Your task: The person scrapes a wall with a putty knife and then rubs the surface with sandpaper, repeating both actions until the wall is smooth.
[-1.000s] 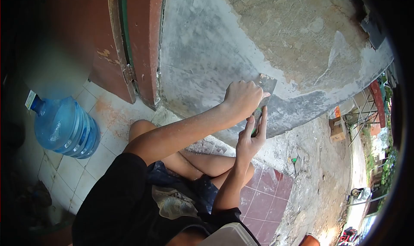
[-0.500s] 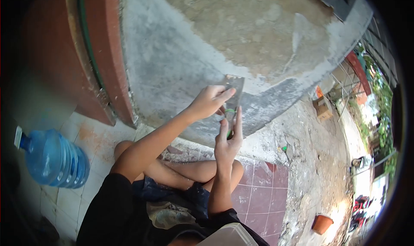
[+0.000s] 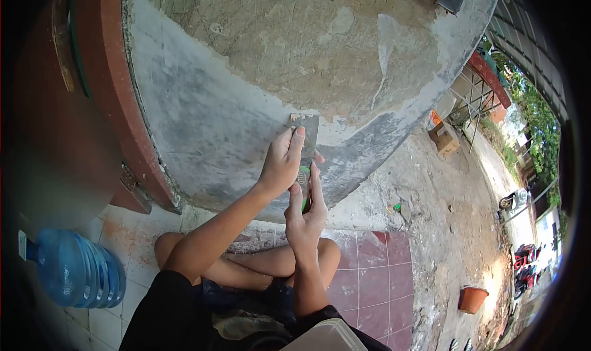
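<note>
A putty knife [image 3: 310,132] with a wide metal blade and a green-and-grey handle is held upright in front of the wall [image 3: 203,104]. My left hand [image 3: 282,161] is closed round the blade from the left, thumb pressed on its face and fingertips showing past its right edge. Below it, my right hand [image 3: 306,225] grips the handle between thumb and fingers. Pale residue marks the blade's top edge, which overlaps the border between grey plaster and the rough brown patch.
A blue water jug [image 3: 80,268] lies on white tiles at left, near a red-brown frame [image 3: 114,74]. My crossed legs [image 3: 265,262] rest by dusty maroon tiles [image 3: 375,283]. An orange bucket [image 3: 473,300] and a cardboard box [image 3: 444,139] are at right.
My left hand has shifted its hold, its thumb now lying upward along the blade and its fingers behind it. The right hand stays on the handle. The view has turned, moving the scene leftward.
</note>
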`<state>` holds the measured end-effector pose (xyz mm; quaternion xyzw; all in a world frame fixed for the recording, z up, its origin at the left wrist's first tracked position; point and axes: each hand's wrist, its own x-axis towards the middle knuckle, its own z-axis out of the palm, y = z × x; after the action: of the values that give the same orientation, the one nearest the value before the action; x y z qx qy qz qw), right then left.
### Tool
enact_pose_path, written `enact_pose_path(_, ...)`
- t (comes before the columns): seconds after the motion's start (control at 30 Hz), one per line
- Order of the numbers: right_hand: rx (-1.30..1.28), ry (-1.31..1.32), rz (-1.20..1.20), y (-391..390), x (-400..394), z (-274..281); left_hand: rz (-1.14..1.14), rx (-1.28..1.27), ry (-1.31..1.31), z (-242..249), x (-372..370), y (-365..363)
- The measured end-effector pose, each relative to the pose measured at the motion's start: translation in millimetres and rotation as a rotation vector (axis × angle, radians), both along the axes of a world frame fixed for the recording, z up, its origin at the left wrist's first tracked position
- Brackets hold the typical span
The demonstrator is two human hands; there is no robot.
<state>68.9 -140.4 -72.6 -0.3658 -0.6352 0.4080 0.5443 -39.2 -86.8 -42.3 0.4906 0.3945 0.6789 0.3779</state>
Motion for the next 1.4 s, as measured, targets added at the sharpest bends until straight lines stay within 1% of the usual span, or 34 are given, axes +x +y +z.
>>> enact_pose_path(0.13,0.026,0.085,0.019,0.4,-7.9,4.5,0.002,0.023,0.027,7.0,-4.8,5.0)
enact_pose_path(0.2,-0.029,0.128,0.04,-0.6,-6.9,4.8,0.052,0.052,-0.007,6.2,1.1,3.2)
enact_pose_path(0.23,-0.034,0.123,0.037,2.0,-5.1,-1.0,0.05,0.048,-0.013,4.2,3.1,3.4)
enact_pose_path(0.3,0.129,0.03,0.007,9.4,-3.8,-12.5,0.056,0.054,-0.056,3.2,4.6,4.1)
enact_pose_path(0.33,0.132,0.033,0.009,9.1,-3.3,-11.2,0.058,0.058,-0.053,4.6,4.2,4.7)
enact_pose_path(0.4,0.151,-0.05,-0.017,5.1,-0.7,-1.6,0.033,0.054,-0.08,8.2,4.0,5.2)
enact_pose_path(0.43,0.147,-0.049,-0.019,4.2,1.8,6.3,0.032,0.05,-0.079,10.3,6.3,4.8)
enact_pose_path(0.5,0.256,-0.028,0.036,7.1,10.0,21.8,0.044,0.039,-0.162,12.8,14.9,1.9)
enact_pose_path(0.53,0.354,-0.104,0.002,11.0,15.1,22.9,0.036,0.025,-0.165,8.9,18.0,5.7)
enact_pose_path(0.6,0.352,-0.151,0.022,16.5,28.1,31.2,0.062,0.091,-0.231,-0.7,24.9,15.5)
enact_pose_path(0.63,0.362,-0.192,0.052,17.6,33.8,35.5,0.052,0.07,-0.233,-2.5,29.5,14.1)
enact_pose_path(0.67,0.309,-0.11,0.123,20.2,36.6,41.0,0.082,0.068,-0.259,-2.2,32.8,12.9)
enact_pose_path(0.7,0.312,-0.103,0.116,18.6,37.7,39.0,0.113,0.084,-0.279,1.6,34.4,13.9)
enact_pose_path(0.73,0.327,-0.13,0.08,18.4,35.6,34.3,0.087,0.071,-0.273,-0.2,30.8,15.1)
enact_pose_path(0.77,0.344,-0.156,0.048,18.7,31.9,28.8,0.097,0.087,-0.186,-1.8,24.9,17.4)
enact_pose_path(0.8,0.412,-0.181,-0.007,19.3,26.0,22.2,0.092,0.075,-0.152,-0.2,19.8,16.6)
enact_pose_path(0.83,0.43,-0.082,0.011,17.8,18.7,19.7,0.092,0.06,-0.118,1.2,15.4,16.2)
enact_pose_path(0.93,0.42,0.002,0.015,10.6,2.6,14.9,0.065,0.012,-0.07,8.1,3.4,9.3)
enact_pose_path(1.0,0.312,0.072,0.005,3.0,-4.5,17.3,0.071,-0.011,-0.03,15.8,-0.1,1.0)
enact_pose_path(1.03,0.311,0.079,0.015,2.1,-4.4,20.2,0.064,-0.03,-0.003,19.0,0.3,-1.5)
enact_pose_path(1.07,0.296,0.064,0.034,2.8,0.3,23.4,0.03,-0.035,-0.077,16.2,2.0,1.1)
enact_pose_path(1.1,0.276,0.045,0.049,5.3,7.8,25.5,0.036,-0.045,-0.083,17.0,6.8,2.5)
enact_pose_path(1.13,0.443,-0.049,0.015,16.4,15.1,27.0,0.014,-0.016,-0.177,17.9,13.3,4.7)
enact_pose_path(1.17,0.34,-0.093,0.031,18.1,27.7,28.7,-0.007,0.0,-0.278,15.4,20.1,5.8)
enact_pose_path(1.2,0.41,-0.082,0.061,30.1,35.6,26.3,-0.003,0.011,-0.267,10.6,21.6,11.5)
enact_pose_path(1.23,0.282,-0.179,0.06,26.4,46.2,37.0,0.009,0.006,-0.265,1.1,21.3,15.1)
enact_pose_path(1.27,0.309,-0.123,0.117,32.1,51.0,36.9,0.012,-0.007,-0.294,-2.1,26.6,12.2)
enact_pose_path(1.3,0.149,-0.218,0.149,26.5,59.0,51.8,0.003,-0.001,-0.316,1.4,30.6,12.0)
enact_pose_path(1.33,0.274,-0.157,0.185,36.7,60.4,44.5,0.0,-0.035,-0.346,-1.0,32.7,12.5)
enact_pose_path(1.37,0.389,-0.165,0.153,47.9,60.3,35.2,0.001,0.018,-0.372,-2.0,36.3,15.1)
enact_pose_path(1.4,0.368,-0.191,0.134,43.3,61.2,35.9,0.0,0.087,-0.389,-1.0,38.4,22.3)
